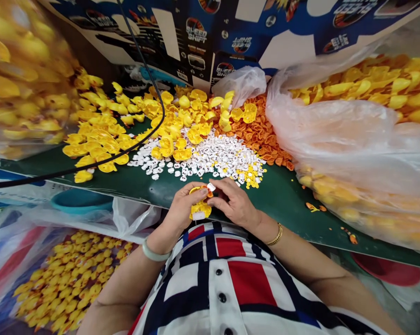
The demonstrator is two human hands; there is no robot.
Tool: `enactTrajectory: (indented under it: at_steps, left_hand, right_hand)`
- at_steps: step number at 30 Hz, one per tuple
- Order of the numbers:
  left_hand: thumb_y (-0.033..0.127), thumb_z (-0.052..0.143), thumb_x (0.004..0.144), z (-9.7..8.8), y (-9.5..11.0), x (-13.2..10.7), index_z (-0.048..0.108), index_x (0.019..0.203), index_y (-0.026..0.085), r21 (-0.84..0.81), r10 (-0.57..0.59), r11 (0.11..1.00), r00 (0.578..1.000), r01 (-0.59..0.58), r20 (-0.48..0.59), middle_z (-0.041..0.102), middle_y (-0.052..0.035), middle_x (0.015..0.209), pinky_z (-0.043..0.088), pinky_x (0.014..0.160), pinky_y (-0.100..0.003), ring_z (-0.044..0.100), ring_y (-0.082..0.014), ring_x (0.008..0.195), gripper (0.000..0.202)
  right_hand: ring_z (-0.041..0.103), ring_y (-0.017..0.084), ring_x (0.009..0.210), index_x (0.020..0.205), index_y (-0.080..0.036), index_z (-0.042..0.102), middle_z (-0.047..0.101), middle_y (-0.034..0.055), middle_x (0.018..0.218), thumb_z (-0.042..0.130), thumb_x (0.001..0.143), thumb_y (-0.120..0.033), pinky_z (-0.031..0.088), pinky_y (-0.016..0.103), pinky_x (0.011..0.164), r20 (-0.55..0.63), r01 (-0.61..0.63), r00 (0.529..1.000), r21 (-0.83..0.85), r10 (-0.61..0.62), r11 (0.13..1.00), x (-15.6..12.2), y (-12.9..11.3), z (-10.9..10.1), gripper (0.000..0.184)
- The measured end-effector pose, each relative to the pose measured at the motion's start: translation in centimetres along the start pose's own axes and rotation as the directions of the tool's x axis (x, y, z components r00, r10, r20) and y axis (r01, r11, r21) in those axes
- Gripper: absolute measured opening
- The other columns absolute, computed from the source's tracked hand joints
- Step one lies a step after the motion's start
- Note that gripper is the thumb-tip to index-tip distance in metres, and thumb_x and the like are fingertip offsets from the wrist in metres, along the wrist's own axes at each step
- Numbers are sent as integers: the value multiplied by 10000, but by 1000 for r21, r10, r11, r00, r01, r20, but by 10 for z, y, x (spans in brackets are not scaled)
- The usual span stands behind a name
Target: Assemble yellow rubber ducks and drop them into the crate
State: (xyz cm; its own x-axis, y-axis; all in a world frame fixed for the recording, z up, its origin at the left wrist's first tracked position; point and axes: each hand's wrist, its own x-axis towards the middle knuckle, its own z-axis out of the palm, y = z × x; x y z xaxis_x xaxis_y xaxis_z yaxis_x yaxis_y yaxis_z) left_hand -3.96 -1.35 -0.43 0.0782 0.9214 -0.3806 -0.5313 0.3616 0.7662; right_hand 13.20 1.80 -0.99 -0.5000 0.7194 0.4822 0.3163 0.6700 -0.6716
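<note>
My left hand (182,207) grips a yellow plastic toy duck shell (205,210), its hollow side partly showing, with a patch of white near its lower edge. An orange beak piece sits at the top of this shell, partly covered by my left thumb. Between the thumb and forefinger of my right hand (238,207) is a small white eye piece (211,187), held right beside the beak. Just beyond both hands spreads a pile of white eye pieces (217,156) with printed dark dots, and small yellow bits (254,174) lie at its right end.
Loose yellow shells (101,139) and orange beak pieces (262,128) are heaped on the green table (154,188). Clear bags of yellow parts stand left (28,88) and right (335,135). A black cable (140,145) crosses the left side. Finished-looking ducks (73,279) fill a bag below left.
</note>
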Motion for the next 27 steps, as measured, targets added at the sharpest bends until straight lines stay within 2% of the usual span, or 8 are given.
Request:
enactTrajectory:
  at_steps: [4,9,13,16,19,22,24,27]
  left_hand:
    - [410,823,687,-1,0,1,646,956,157,12,-52,999,996,52,78,695,-26,750,524,557,-250,662,-152,582,409]
    - [707,652,741,-8,3,4,597,1038,179,109,33,994,999,-31,-20,684,-36,743,522,517,-295,672,-199,570,609]
    - [767,532,789,-10,4,9,628,885,177,236,77,970,996,-65,-39,669,-34,673,488,503,-279,636,-182,545,605]
    - [758,508,811,-8,6,14,657,808,176,322,113,942,993,-98,-30,659,-32,655,455,497,-260,604,-160,538,601]
    - [748,526,807,-6,7,18,662,760,174,327,92,942,995,-72,-46,638,-26,618,429,487,-251,578,-151,523,592]
    - [767,514,798,-5,8,19,667,774,164,216,14,976,1000,-9,-21,649,-38,629,458,512,-264,595,-163,536,623]
    - [734,552,801,-6,7,16,699,871,144,158,7,987,1000,-12,30,696,-67,739,504,586,-275,645,-182,637,612]
    - [555,698,790,-8,5,7,700,1074,148,116,45,992,997,-52,60,730,-88,954,548,727,-296,683,-206,817,497]
  right_hand:
    - [583,195,809,1288,-154,513,626,86,952,531,993,-319,520,343,711,42,118,993,-128,-113,985,4,8,-11,338]
    - [586,198,791,1219,-116,537,640,105,932,474,1012,-371,480,305,626,219,288,951,-381,-216,879,17,6,-33,335]
    - [579,205,784,1130,-123,582,636,102,901,399,1031,-398,425,296,571,402,365,902,-508,-161,780,26,-8,-39,344]
    - [550,197,731,1058,-139,596,612,92,865,400,1028,-387,377,301,530,494,372,865,-523,-83,767,29,-15,-35,318]
    - [541,200,734,1061,-143,579,598,94,889,426,1022,-357,366,306,521,503,322,864,-490,-39,810,28,-13,-30,266]
    - [553,206,774,1106,-149,558,600,94,916,432,1022,-352,408,303,559,465,268,885,-449,-34,852,26,-6,-28,254]
    - [560,212,784,1150,-141,545,606,102,926,414,1029,-378,436,309,577,425,258,904,-446,-51,857,25,0,-28,296]
    - [571,220,793,1204,-126,520,613,119,952,359,1042,-417,476,322,599,371,257,925,-442,-85,859,21,6,-26,370]
